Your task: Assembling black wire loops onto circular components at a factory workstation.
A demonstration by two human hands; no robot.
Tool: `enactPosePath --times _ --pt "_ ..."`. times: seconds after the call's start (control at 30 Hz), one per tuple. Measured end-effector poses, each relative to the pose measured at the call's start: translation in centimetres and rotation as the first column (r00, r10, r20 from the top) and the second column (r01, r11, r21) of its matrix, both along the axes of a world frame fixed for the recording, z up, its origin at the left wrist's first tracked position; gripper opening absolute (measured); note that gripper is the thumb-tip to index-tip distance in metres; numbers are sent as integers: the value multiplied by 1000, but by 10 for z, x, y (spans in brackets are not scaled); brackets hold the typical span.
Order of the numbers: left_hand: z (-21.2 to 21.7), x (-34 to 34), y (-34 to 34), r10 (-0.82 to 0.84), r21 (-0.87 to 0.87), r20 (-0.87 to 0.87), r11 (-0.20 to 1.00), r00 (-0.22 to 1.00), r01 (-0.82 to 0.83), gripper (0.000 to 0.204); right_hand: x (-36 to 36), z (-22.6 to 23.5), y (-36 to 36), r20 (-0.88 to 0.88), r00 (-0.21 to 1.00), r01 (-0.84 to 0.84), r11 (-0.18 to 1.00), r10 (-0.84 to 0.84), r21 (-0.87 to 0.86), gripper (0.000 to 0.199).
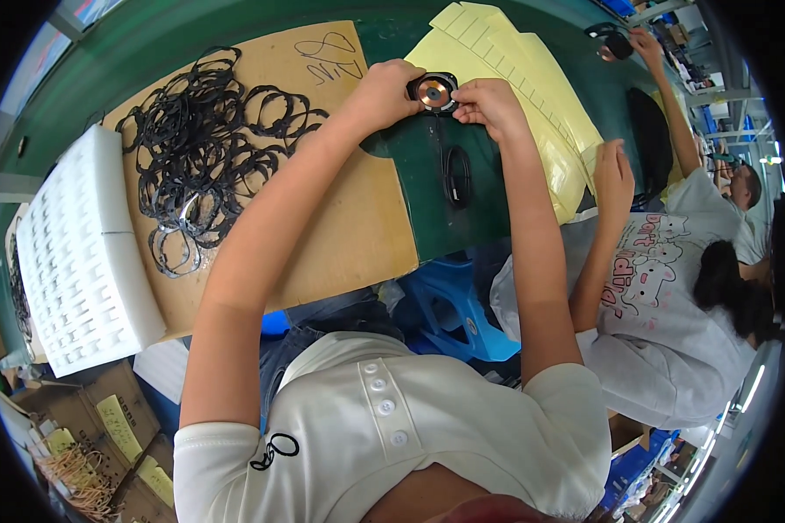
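Over the green table (482,209), a round black wireless charger (435,93) lies face up, its copper coil uncovered. My left hand (390,92) is closed on the charger's left edge, thumb and fingers bent round the rim. At the opposite edge, my right hand (490,105) has its fingertips pinched together against the rim; any small piece between them is too small to make out. A black cable (456,177), looped into a bundle, trails from the charger toward me on the table.
Thin black rings (187,144) lie tangled on a cardboard sheet (358,222) at left, beside a white foam tray (87,253). Yellow sheets (510,74) stand to the right. A co-worker's hand (615,174) rests near them. A blue stool (462,314) is below the table edge.
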State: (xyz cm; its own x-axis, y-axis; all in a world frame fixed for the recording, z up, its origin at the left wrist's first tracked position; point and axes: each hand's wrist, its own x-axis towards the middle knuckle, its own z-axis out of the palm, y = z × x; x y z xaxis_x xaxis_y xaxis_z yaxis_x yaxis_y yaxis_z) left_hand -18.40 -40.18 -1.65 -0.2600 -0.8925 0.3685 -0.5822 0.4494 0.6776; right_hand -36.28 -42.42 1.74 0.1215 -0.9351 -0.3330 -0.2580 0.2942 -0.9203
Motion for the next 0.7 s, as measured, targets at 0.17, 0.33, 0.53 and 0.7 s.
enactPosePath --times 0.17,0.33,0.53,0.7 --pt "-7 -5 -2 31 -96 9 995 999 -30 25 -1 -7 -1 -198 978 -83 990 59 -113 9" --pt "-5 -9 -6 44 6 107 999 993 -45 30 -1 -15 5 -697 717 -337 878 6 -339 18" --pt "-8 -11 -7 110 -22 144 994 983 -108 18 -1 -26 24 -875 418 -574 675 -244 -463 38" --pt "-1 -10 -2 174 -65 288 985 941 -163 18 -18 -38 20 -934 288 -861 370 -211 -349 47"
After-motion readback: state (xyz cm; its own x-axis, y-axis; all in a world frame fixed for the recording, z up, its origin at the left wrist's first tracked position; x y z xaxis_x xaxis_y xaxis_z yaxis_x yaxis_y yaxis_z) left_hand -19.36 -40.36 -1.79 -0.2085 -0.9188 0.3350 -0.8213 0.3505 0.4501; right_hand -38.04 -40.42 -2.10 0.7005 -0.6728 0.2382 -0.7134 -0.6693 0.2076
